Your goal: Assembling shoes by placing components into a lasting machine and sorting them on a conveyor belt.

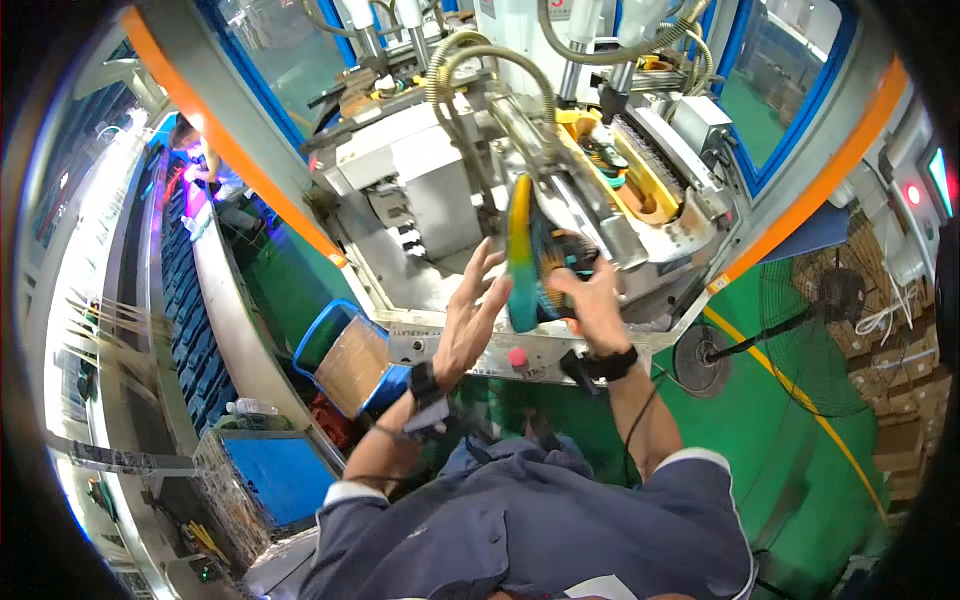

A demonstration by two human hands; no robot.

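A shoe (pixel 527 262) with a yellow-to-teal sole and a dark upper hangs over the front of the machine, tipped so its sole faces left. My right hand (pixel 592 300) grips it at the upper's opening, thumb over the edge. My left hand (pixel 472 312) is just left of the sole, fingers stretched out and holding nothing; I cannot tell whether the fingertips touch the sole. Beyond my right hand, a second dark and teal shoe (pixel 604 158) sits in a yellow holder (pixel 657 190) on the machine.
Left of the shoe stands a metal block (pixel 432 185) with hoses above it. The machine's front panel carries a red button (pixel 516 357). A blue-rimmed chair (pixel 345 365) is at left, beside a conveyor (pixel 205 310) where another person (pixel 200 165) sits. A floor fan (pixel 835 295) stands at right.
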